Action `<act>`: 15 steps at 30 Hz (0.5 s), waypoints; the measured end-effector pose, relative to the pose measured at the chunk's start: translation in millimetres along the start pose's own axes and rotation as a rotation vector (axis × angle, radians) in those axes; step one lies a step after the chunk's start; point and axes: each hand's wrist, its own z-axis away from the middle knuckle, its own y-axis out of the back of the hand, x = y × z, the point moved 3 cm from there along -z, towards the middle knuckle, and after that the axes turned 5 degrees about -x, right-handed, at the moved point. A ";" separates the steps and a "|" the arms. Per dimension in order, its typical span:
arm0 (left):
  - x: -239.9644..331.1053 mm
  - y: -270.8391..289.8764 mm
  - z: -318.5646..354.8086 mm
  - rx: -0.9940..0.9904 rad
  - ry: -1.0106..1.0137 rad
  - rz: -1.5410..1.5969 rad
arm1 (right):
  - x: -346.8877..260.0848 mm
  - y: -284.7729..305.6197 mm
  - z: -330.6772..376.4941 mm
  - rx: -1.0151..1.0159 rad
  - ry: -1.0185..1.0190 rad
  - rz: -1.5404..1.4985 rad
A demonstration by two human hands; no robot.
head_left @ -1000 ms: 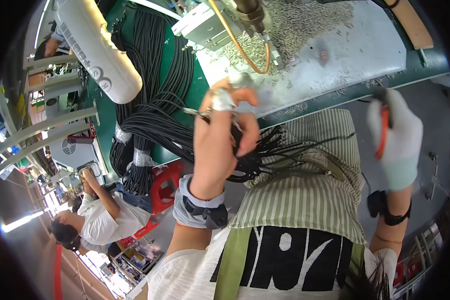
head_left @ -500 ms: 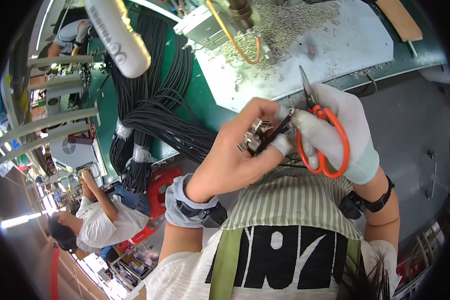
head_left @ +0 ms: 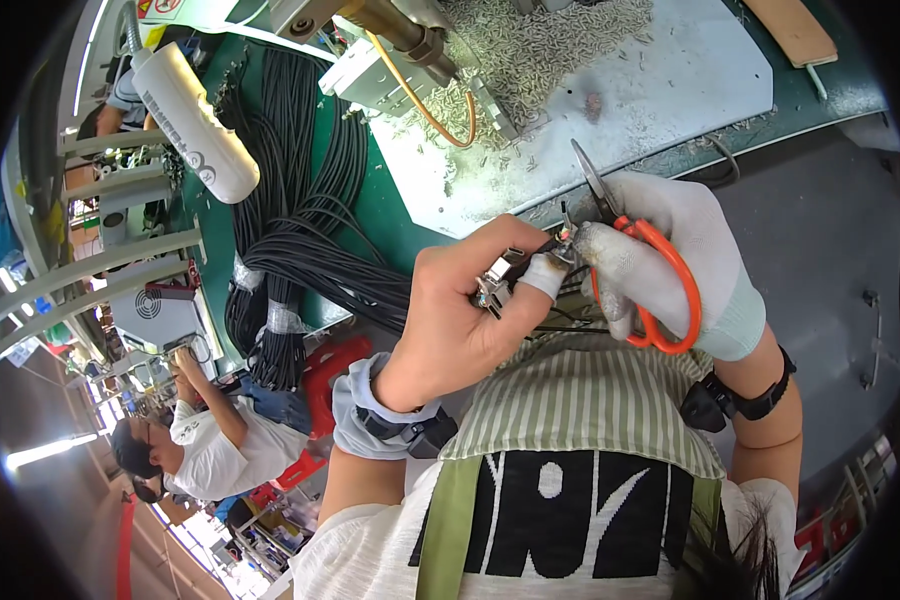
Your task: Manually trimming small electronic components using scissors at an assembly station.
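Observation:
My left hand point(head_left: 455, 310), bare apart from a white covering on the thumb tip, is closed around several small metal cable connectors point(head_left: 500, 278). Between its thumb and forefinger a wire end point(head_left: 564, 236) pokes out, its tiny coloured strands hard to make out. My right hand point(head_left: 642, 262) wears a white glove with greyed fingertips. Orange-handled scissors point(head_left: 682, 275) sit in its grip, blades pointing up and away. The right thumb and fingertip meet the wire end beside the left thumb; what they pinch is partly hidden.
A bundle of black cables point(head_left: 290, 215) lies on the green bench point(head_left: 375, 215) at the left. Beyond my hands, a press-like machine point(head_left: 410, 50) stands over a white board point(head_left: 660, 110) strewn with small metal bits. A lamp point(head_left: 205, 130) hangs at upper left. A seated co-worker point(head_left: 225, 440) is further left.
The view has shifted a little, so the bench things appear lower and further left. My left thumb has closed in on the forefinger around the wire end. The scissors stay in my right hand.

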 end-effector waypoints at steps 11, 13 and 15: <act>-7.8 2.4 3.4 0.049 0.310 0.234 | -5.8 -5.5 11.7 0.397 0.522 1.151; -8.5 3.4 5.4 -0.033 0.331 0.210 | -8.0 -9.0 11.4 0.378 0.471 1.240; -8.3 9.0 4.8 -0.100 0.305 0.254 | -15.7 -5.4 5.4 0.284 0.477 1.222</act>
